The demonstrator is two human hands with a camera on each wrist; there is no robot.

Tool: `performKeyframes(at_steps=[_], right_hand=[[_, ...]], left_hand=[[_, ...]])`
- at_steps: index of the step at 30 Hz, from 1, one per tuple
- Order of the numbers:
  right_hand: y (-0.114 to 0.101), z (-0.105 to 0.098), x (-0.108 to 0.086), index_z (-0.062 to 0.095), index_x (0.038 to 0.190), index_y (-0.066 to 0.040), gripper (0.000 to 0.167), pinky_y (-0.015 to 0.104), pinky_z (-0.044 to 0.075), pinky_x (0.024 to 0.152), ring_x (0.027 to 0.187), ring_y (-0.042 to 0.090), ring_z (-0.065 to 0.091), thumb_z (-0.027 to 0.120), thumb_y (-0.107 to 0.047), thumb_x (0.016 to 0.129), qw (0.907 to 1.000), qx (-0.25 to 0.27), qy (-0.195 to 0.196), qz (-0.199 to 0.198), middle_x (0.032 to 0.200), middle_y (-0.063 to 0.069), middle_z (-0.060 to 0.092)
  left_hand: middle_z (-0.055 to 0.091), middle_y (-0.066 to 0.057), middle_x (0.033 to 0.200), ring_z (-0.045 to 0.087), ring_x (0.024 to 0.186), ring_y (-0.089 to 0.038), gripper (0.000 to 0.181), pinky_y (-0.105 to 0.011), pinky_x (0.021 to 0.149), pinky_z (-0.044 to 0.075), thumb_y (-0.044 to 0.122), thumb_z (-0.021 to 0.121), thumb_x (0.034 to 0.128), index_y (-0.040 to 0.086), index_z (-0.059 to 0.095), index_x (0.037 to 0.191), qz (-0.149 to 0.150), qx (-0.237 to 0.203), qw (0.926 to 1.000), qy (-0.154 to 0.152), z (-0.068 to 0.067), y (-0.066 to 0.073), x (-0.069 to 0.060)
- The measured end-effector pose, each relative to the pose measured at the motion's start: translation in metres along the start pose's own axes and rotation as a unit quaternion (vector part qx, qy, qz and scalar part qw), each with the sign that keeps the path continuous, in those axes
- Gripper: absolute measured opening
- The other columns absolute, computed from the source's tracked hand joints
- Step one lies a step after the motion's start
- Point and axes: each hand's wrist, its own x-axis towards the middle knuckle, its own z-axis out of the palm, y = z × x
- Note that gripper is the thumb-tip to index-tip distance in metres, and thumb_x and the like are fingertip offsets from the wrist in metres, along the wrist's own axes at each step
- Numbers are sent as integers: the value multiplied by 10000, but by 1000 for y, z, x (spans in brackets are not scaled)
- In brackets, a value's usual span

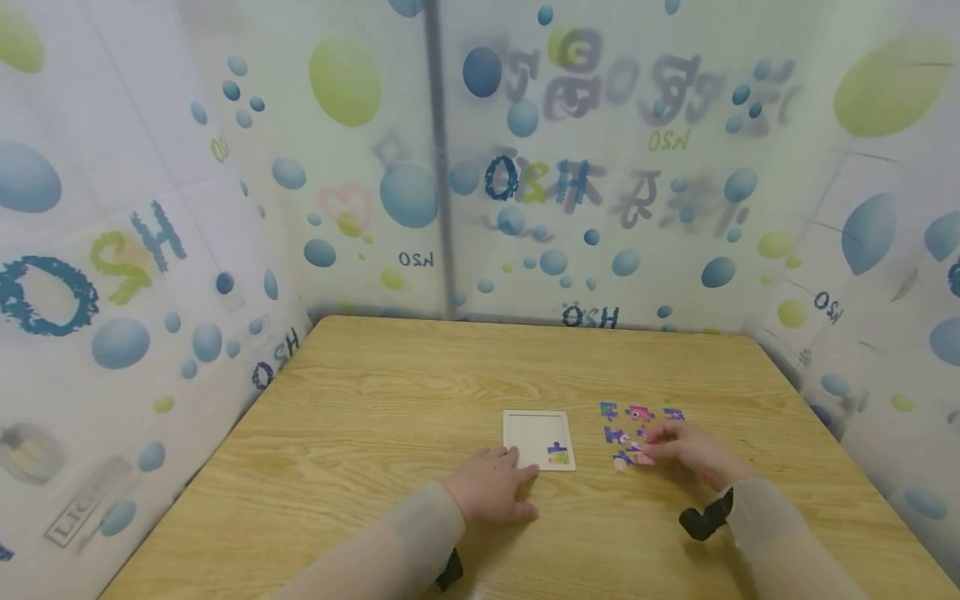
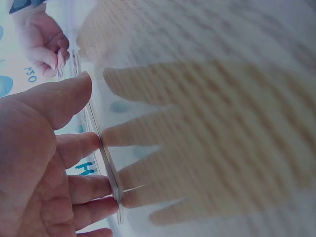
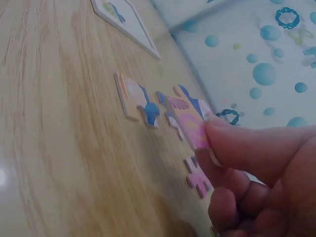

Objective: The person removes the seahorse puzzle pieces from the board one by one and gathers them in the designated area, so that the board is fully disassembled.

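Observation:
A square white puzzle tray (image 1: 517,427) lies on the table with one blue and green puzzle piece (image 1: 558,457) in its near right corner. My left hand (image 1: 491,487) has its fingers spread and touches the tray's near left edge; the left wrist view shows the fingertips (image 2: 94,140) against that edge. My right hand (image 1: 686,450) pinches a pink, orange and blue puzzle piece (image 3: 187,121) between thumb and fingers, lifted off the table. Under and beside it lie several loose pieces, among them an orange and blue piece (image 3: 132,96) and a pink piece (image 3: 198,177).
Loose pieces sit right of the tray, including a pink one with an eye (image 1: 640,412), a green and blue one (image 1: 608,410) and a purple one (image 1: 674,414). The wooden table (image 1: 405,367) is enclosed by patterned curtains (image 1: 360,167) at the back and sides.

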Motion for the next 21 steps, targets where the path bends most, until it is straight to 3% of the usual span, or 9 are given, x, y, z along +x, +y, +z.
performKeyframes(at_steps=[14,21], right_hand=[[8,-12,-10,626,948,3,190,324,383,733,876,228,476,732,-102,830,9992,-321,77,238,957,72,574],[6,-11,-10,641,909,-11,155,323,368,715,855,220,470,730,-113,834,9965,-817,123,143,934,63,577]], left_hand=[[414,-125,1480,389,1358,-284,648,-450,1126,293,628,524,888,299,455,1442,18,99,9999,25,0,0,-1],[407,-118,1486,387,1359,-285,646,-450,1130,287,630,519,889,307,448,1444,-12,32,10000,-26,0,-1,0]])
